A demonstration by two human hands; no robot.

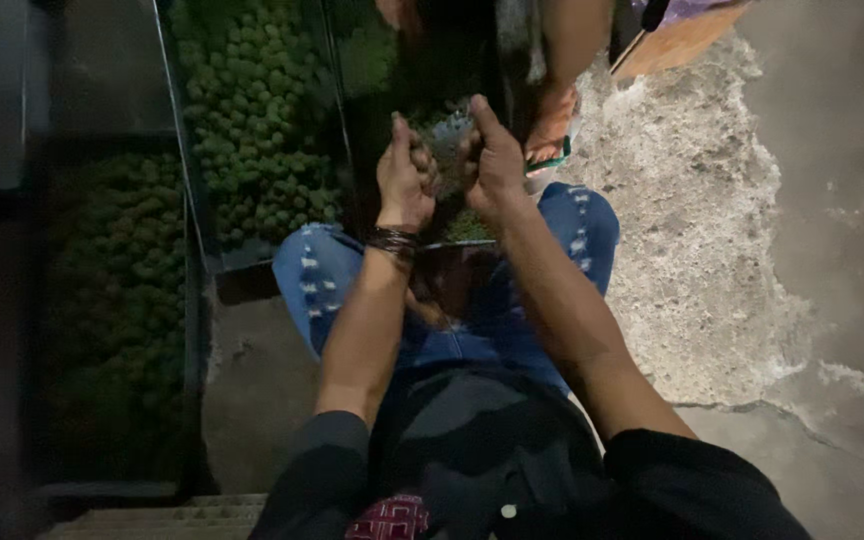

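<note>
Head view looks down on a seated person in torn blue jeans (332, 285) and dark sleeves; both forearms reach away from the body and the hands meet just beyond the knees. Left hand (407, 175), with a dark band at the wrist, is curled around something small and dark, though what it grips is too dim to name; right hand (492, 160) is closed too, thumb raised, pressed close beside the left over a small clear container (449, 140) holding greenish bits. Farther left, two long dark trays (177, 150) lie side by side on the floor, both heaped with small round green pieces (252, 110); the near-left tray is in deep shadow. Another person's bare foot in a sandal (552, 125) stands just right of the hands, on rough pale concrete (712, 220). As a judgement, the work is well short of done: the trays look full, and the container near the hands holds only a little.
</note>
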